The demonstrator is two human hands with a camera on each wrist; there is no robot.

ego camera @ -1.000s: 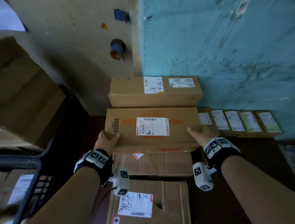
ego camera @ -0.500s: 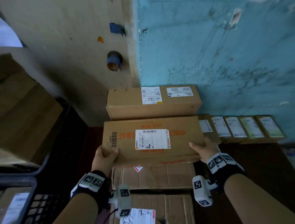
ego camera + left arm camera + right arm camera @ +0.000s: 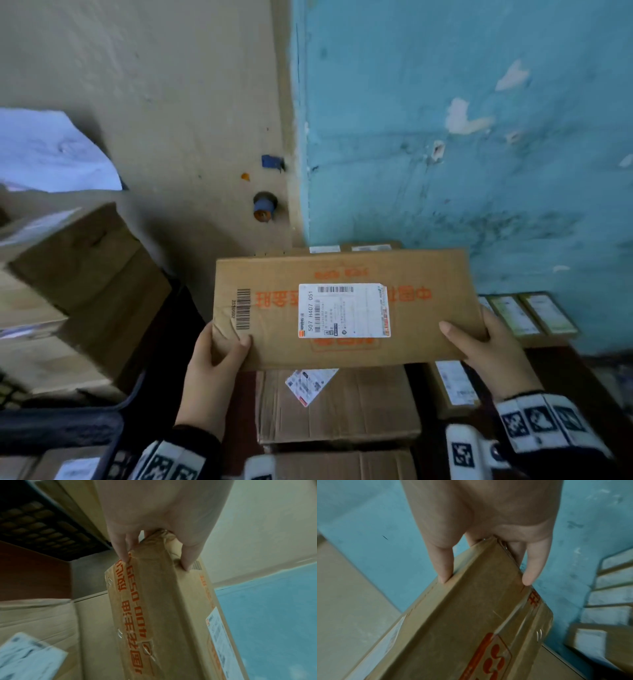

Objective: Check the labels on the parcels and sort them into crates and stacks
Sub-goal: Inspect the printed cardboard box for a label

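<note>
Above the stack of brown cardboard boxes (image 3: 337, 406), in the head view, the long flat brown cardboard parcel (image 3: 342, 308) with orange print is now held up in the air by both hands, and its broad face is tilted towards the person. A second ago it was lower, close over that stack, so it has been lifted and turned for reading. The white shipping label (image 3: 344, 310) sits in the middle of the parcel's face and shows clearly. The left hand (image 3: 212, 370) clamps the parcel's near left corner, thumb on top. The right hand (image 3: 486, 353) clamps the near right corner the same way. To the left of the parcel stands a dark plastic crate (image 3: 61, 431) with large boxes. To the right of the parcel, a row of small labelled packets (image 3: 527, 313) lies along the blue wall.

Seen from the left wrist, the left hand's fingers (image 3: 122, 550) are spread under the parcel's end and the thumb presses the labelled face, so the grip is firm.

Seen from the right wrist, the right hand's fingers (image 3: 534, 563) curl around the other end, also clamped.

The judgement is that the label check is in progress, and the parcel still needs its place, a crate or a stack.
</note>
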